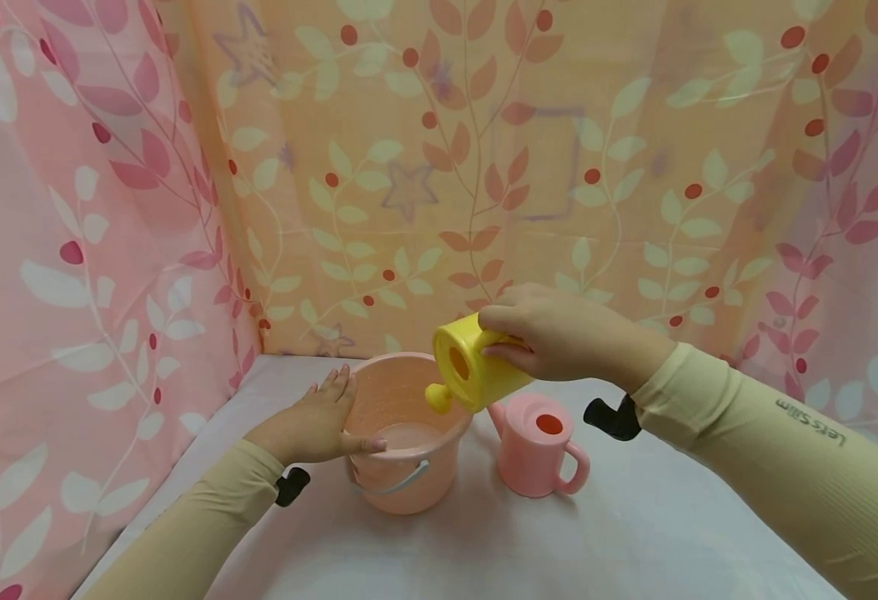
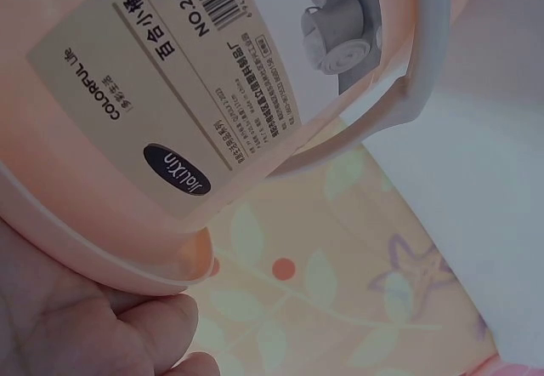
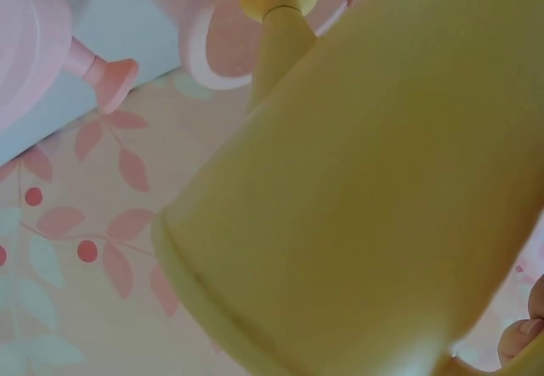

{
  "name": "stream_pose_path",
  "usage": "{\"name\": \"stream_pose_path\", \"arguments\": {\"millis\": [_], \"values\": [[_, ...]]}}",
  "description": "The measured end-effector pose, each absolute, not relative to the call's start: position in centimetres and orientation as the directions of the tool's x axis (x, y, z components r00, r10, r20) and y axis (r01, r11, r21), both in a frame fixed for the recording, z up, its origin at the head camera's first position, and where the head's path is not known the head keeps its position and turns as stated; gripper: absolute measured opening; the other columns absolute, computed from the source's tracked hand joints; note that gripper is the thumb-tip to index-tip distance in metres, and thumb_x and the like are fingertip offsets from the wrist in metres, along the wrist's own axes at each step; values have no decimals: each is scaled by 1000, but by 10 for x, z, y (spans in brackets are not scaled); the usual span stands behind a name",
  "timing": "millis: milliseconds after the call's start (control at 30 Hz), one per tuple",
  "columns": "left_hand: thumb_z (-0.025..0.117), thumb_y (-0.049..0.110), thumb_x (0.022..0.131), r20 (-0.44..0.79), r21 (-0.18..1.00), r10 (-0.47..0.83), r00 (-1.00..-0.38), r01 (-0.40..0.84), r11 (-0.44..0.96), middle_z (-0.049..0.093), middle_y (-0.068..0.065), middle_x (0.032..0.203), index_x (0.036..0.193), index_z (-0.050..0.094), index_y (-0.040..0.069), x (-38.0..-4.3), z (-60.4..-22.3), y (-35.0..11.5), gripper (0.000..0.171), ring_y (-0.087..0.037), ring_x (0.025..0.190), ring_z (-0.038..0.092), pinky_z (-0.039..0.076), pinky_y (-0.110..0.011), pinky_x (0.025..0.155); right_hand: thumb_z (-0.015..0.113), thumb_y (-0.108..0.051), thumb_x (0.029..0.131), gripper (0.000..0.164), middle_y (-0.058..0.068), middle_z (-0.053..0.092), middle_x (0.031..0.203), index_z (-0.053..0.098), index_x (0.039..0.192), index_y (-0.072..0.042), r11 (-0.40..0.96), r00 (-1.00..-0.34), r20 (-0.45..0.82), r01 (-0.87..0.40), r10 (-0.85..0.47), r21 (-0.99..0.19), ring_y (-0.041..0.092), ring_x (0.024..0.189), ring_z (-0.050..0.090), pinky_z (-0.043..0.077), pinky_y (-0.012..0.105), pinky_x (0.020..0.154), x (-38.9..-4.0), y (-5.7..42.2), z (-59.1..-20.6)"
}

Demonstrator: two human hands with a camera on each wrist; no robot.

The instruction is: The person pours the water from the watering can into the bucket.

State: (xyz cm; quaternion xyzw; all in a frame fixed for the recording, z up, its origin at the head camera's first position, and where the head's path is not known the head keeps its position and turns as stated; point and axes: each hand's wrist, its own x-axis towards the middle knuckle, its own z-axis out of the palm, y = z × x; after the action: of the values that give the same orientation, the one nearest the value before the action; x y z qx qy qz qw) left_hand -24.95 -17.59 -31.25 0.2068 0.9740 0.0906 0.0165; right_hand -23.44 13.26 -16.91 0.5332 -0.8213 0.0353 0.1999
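My right hand point(image 1: 559, 333) grips a yellow watering can point(image 1: 476, 367) by its handle. The can is tipped, and its round sprinkler head points down over a pale pink bucket point(image 1: 416, 479). My left hand point(image 1: 311, 421) rests on the bucket's near-left rim, with fingers spread along the side and the thumb lying on the front edge. In the left wrist view a label point(image 2: 170, 70) covers part of the bucket's wall. A pink watering can point(image 1: 532, 458) stands upright to the right of the bucket. Whether water is coming out of the yellow can is not discernible.
The bucket's light handle point(image 1: 401, 479) hangs down at its front. Everything stands on a white-covered table point(image 1: 529, 550). Floral curtains point(image 1: 469, 167) enclose the table at the back and both sides.
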Motion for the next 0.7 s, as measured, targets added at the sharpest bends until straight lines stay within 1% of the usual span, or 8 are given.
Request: {"name": "stream_pose_path", "arguments": {"millis": [200, 433, 700], "values": [[46, 77, 72, 2, 185, 402, -916, 395, 900, 8, -31, 147, 140, 15, -13, -249, -312, -176, 116, -43, 135, 8, 13, -57, 107, 69, -18, 81, 22, -7, 48, 72, 48, 76, -16, 410, -329, 349, -893, -877, 188, 13, 70, 45, 40, 26, 66, -235, 127, -168], [46, 77, 72, 5, 180, 404, -915, 399, 899, 8, -31, 146, 140, 16, -13, -248, -311, -176, 116, -43, 135, 9, 13, -57, 106, 69, -18, 82, 23, -6, 47, 72, 47, 76, -15, 417, -339, 335, -887, -879, 199, 14, 70, 44, 39, 28, 66, -235, 123, -164], [47, 76, 72, 8, 187, 405, -914, 400, 897, 8, -31, 147, 140, 16, -13, -249, -312, -176, 116, -43, 135, 9, 13, -57, 106, 69, -18, 81, 22, -6, 49, 74, 48, 76, -15, 409, -329, 327, -887, -886, 214, 13, 71, 45, 40, 26, 66, -236, 122, -163]]}}
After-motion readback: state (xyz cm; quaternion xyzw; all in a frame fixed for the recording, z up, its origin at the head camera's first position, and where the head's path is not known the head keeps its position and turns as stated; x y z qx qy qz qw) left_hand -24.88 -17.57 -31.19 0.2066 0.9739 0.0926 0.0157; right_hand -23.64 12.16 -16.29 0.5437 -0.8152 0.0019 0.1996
